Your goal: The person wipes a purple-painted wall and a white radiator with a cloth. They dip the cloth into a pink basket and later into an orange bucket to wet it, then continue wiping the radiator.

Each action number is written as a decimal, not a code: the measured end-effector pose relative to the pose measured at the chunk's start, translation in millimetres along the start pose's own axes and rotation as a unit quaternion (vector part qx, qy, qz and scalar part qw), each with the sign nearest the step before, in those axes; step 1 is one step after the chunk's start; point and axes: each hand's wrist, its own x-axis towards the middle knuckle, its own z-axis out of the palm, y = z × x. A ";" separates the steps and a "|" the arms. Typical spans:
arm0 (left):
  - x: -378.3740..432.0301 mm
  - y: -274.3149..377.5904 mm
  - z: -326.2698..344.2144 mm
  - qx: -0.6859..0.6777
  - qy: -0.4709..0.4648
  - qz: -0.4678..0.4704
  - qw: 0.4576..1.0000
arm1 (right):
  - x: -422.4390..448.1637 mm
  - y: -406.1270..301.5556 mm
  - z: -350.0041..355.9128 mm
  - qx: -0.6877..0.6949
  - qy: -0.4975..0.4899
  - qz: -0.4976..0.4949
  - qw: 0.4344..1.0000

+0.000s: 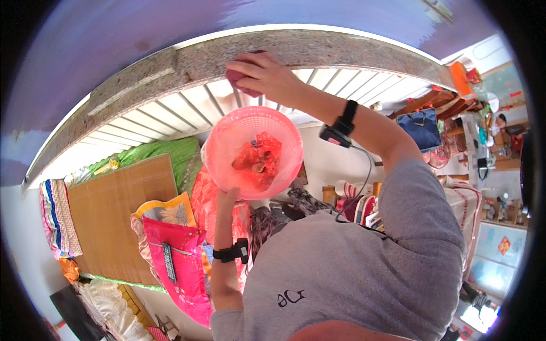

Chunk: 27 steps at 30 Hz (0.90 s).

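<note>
My right hand (273, 79) is pressed on a dark red cloth (243, 83), which lies at the front edge of the speckled stone window sill (204, 57). Below it, my left hand (228, 194) grips the near rim of a pink plastic basket (294, 170) with a perforated wall. A thin, pale bag appears to line the basket. Crumpled red wrappers and other scraps (258, 162) lie at its bottom. The left fingers are partly hidden by the basket.
A white slatted radiator (187, 111) runs beneath the sill. To the left is a bed with a brown woven mat (119, 217), a pink cushion (183, 264) and a remote control (169, 262). A blue bag (420, 130) and an orange box (461, 81) are at the right.
</note>
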 end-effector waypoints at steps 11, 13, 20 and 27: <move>16.9 8.8 3.7 0.037 0.002 0.036 0.999 | -212.5 78.3 -106.1 -0.162 0.072 0.268 0.947; 23.2 10.4 4.3 0.047 -0.006 0.009 0.999 | -265.7 105.9 -122.7 -0.141 0.142 0.341 0.919; 35.4 8.9 5.0 0.058 -0.030 0.074 0.995 | -355.5 198.7 -154.2 0.044 0.461 0.674 0.575; 19.2 20.7 -7.3 0.104 -0.003 0.011 0.994 | -231.9 135.4 -69.1 0.136 0.517 0.642 0.550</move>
